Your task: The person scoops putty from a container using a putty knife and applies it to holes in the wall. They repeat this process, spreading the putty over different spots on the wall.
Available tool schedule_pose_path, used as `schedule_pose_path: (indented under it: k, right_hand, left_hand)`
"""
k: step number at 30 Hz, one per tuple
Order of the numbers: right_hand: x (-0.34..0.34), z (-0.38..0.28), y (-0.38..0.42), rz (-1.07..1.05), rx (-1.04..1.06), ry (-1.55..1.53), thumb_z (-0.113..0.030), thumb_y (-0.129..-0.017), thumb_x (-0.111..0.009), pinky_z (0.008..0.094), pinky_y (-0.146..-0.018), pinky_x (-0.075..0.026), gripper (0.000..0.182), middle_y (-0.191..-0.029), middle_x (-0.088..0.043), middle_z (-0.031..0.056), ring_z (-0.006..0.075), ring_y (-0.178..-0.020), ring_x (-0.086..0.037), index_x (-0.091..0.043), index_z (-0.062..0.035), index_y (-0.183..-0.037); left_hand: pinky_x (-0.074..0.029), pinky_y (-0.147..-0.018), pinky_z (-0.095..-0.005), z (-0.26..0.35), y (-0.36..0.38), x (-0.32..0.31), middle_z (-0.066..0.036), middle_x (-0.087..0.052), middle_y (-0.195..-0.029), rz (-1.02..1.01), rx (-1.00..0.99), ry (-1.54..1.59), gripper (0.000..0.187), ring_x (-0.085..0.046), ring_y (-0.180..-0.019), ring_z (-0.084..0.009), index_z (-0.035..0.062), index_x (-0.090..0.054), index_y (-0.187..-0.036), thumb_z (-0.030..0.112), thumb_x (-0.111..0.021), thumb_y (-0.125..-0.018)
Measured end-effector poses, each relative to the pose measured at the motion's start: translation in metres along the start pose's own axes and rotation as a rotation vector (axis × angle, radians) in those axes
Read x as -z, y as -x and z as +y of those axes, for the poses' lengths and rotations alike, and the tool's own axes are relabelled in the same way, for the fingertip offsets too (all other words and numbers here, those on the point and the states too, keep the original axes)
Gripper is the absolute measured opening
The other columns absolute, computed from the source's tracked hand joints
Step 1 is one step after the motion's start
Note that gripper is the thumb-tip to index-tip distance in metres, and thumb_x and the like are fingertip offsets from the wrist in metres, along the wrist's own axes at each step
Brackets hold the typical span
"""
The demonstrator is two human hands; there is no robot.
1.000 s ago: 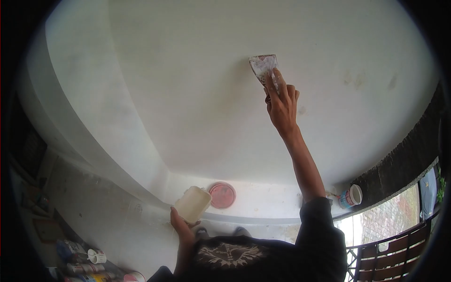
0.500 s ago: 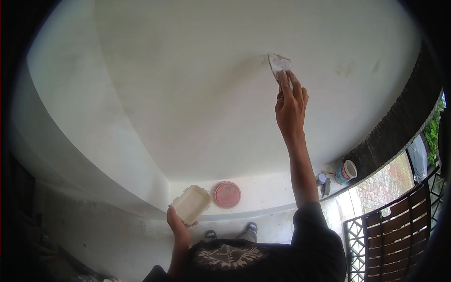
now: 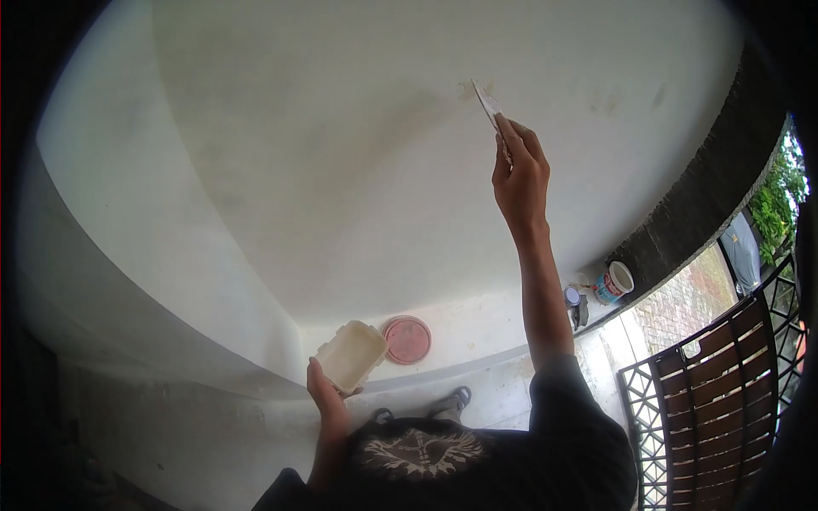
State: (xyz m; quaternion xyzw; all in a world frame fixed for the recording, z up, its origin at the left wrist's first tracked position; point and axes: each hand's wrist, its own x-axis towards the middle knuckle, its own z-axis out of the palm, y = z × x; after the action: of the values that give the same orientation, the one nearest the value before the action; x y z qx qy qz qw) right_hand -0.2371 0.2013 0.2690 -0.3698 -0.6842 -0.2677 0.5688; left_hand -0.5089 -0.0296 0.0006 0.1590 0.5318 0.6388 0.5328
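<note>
My right hand [image 3: 522, 175] is raised to the pale wall [image 3: 341, 170], its fingers closed on a putty knife [image 3: 488, 104]. The blade shows nearly edge-on, its tip right at a small brownish patch on the wall. Low on the left, my left hand [image 3: 327, 390] holds a cream plastic tub [image 3: 352, 356] by its lower left side, thumb along the edge. The tub is tilted with its hollow side towards me. Just right of the tub, a round red lid [image 3: 407, 340] lies on the white ledge.
At the ledge's right end stand a white bucket with a coloured label [image 3: 613, 283] and a small can [image 3: 572, 296]. A brown slatted metal gate [image 3: 720, 392] is at lower right. A dark band [image 3: 682, 196] borders the wall's right side. My feet show below the ledge.
The putty knife has turned from showing its broad face to nearly edge-on, and its tip is slightly up and left. The tub has shifted slightly right; the whole view has moved a little.
</note>
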Motion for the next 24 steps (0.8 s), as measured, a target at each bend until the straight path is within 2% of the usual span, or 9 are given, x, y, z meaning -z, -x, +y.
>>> schedule_pose_path:
  k: [1, 3, 7, 10, 14, 16, 20, 23, 24]
  right_hand:
    - [0.006, -0.006, -0.008, 0.002, -0.005, 0.008, -0.005, -0.087, -0.063, 0.0336, -0.067, -0.051, 0.028, -0.092, -0.067, 0.0118, 0.0238, -0.077, -0.064, -0.065, -0.0036, -0.115]
    - [0.016, -0.026, -0.03, -0.161, -0.681, -0.301, -0.013, -0.092, -0.062, 0.0253, -0.059, -0.044, 0.02, -0.081, -0.062, 0.0069, 0.0131, -0.064, -0.054, -0.066, 0.0046, -0.102]
    - [-0.005, 0.014, -0.022, -0.049, -0.845, -0.915, -0.023, -0.091, -0.065, 0.0261, -0.052, -0.029, 0.025, -0.068, -0.046, -0.0017, 0.0071, -0.057, -0.037, -0.054, -0.0064, -0.075]
    - [-0.018, 0.02, -0.018, 0.053, -0.898, -1.133, -0.024, -0.091, -0.066, 0.0255, -0.051, -0.028, 0.026, -0.068, -0.046, -0.0022, 0.0068, -0.057, -0.037, -0.055, -0.0052, -0.077]
    - [-0.035, 0.055, -0.01, -0.055, -0.9, -0.845, -0.026, -0.09, -0.066, 0.025, -0.049, -0.03, 0.028, -0.065, -0.05, -0.0011, 0.0074, -0.053, -0.038, -0.055, -0.0059, -0.074]
    - [-0.039, 0.063, -0.01, -0.027, -0.846, -0.394, -0.029, -0.088, -0.067, 0.0267, -0.047, -0.032, 0.034, -0.059, -0.051, -0.0002, 0.0082, -0.05, -0.04, -0.055, -0.0043, -0.067]
    - [-0.03, 0.062, -0.005, 0.028, -0.708, -0.249, -0.03, -0.086, -0.067, 0.0293, -0.046, -0.034, 0.04, -0.054, -0.049, 0.0003, 0.0091, -0.048, -0.042, -0.054, -0.002, -0.062]
    - [-0.018, 0.071, 0.003, 0.061, -0.716, -0.236, -0.03, -0.087, -0.067, 0.0295, -0.046, -0.035, 0.039, -0.055, -0.051, 0.0005, 0.0095, -0.049, -0.043, -0.056, -0.0001, -0.064]
    - [-0.009, 0.078, 0.007, -0.028, -0.792, -0.236, -0.03, -0.086, -0.065, 0.0316, -0.058, -0.045, 0.037, -0.061, -0.06, 0.0075, 0.0132, -0.058, -0.053, -0.068, 0.0059, -0.08]
  left_hand:
    - [-0.059, -0.05, -0.0384, 0.001, -0.001, 0.0, -0.018, -0.057, -0.119, -0.006, 0.002, -0.006, 0.06, -0.068, -0.091, -0.0315, 0.0047, -0.042, -0.134, 0.052, -0.035, -0.098]
    - [-0.057, -0.044, -0.0364, 0.0, -0.004, -0.002, -0.017, -0.063, -0.113, 0.021, -0.03, -0.016, 0.068, -0.07, -0.083, -0.0297, 0.0055, -0.043, -0.134, 0.061, -0.034, -0.095]
    - [-0.056, -0.045, -0.0374, -0.002, -0.003, -0.004, -0.017, -0.062, -0.114, 0.03, -0.051, 0.016, 0.069, -0.069, -0.085, -0.03, 0.0057, -0.042, -0.134, 0.061, -0.034, -0.095]
    - [-0.059, -0.049, -0.0371, 0.0, 0.003, -0.003, -0.018, -0.057, -0.119, 0.023, -0.027, 0.066, 0.062, -0.067, -0.092, -0.0308, 0.0047, -0.041, -0.135, 0.054, -0.033, -0.098]
    - [-0.059, -0.052, -0.0382, 0.001, 0.005, 0.0, -0.018, -0.056, -0.121, 0.025, -0.039, 0.042, 0.064, -0.066, -0.095, -0.0313, 0.0042, -0.04, -0.136, 0.055, -0.032, -0.098]
    - [-0.059, -0.053, -0.0385, 0.0, 0.003, 0.0, -0.018, -0.055, -0.122, 0.029, -0.037, 0.036, 0.064, -0.066, -0.096, -0.0315, 0.004, -0.04, -0.136, 0.055, -0.032, -0.098]
    - [-0.057, -0.051, -0.0388, -0.003, -0.004, 0.004, -0.017, -0.058, -0.12, 0.08, -0.07, 0.047, 0.067, -0.067, -0.094, -0.0302, 0.0054, -0.042, -0.135, 0.059, -0.034, -0.096]
    - [-0.054, -0.049, -0.0395, -0.008, -0.007, 0.006, -0.015, -0.061, -0.118, 0.115, -0.085, 0.056, 0.069, -0.068, -0.092, -0.029, 0.0075, -0.043, -0.134, 0.063, -0.035, -0.094]
    - [-0.054, -0.049, -0.0396, -0.009, -0.007, 0.005, -0.015, -0.061, -0.119, 0.119, -0.082, 0.064, 0.069, -0.068, -0.093, -0.0292, 0.0077, -0.043, -0.134, 0.063, -0.035, -0.094]
